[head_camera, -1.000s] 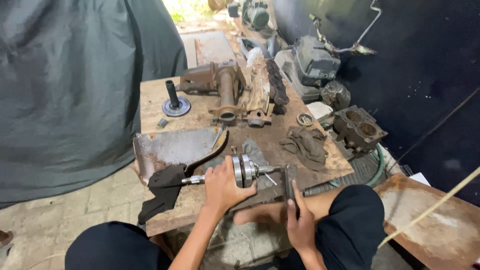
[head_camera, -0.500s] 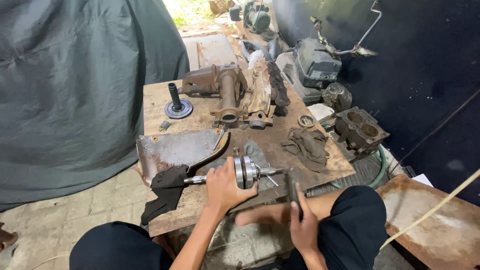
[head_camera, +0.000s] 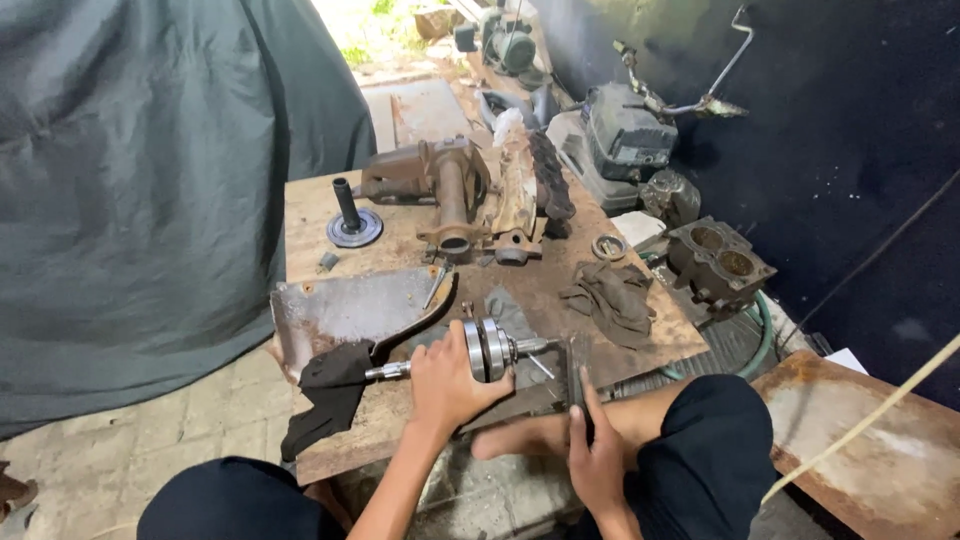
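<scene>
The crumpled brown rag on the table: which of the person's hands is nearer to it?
Right. The right hand grips a dark tool just below the rag; the left hand holds the shaft part farther left.

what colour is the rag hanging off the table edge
Black, seen in the head view: the rag hangs by the left hand.

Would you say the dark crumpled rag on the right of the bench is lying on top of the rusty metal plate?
No, the dark crumpled rag lies on bare wood to the right, apart from the rusty metal plate at the bench's left.

Bare wood between metal sheet (head_camera: 350, 310) and rag (head_camera: 608, 297) — rusty castings (head_camera: 462, 195) block beyond.
</scene>
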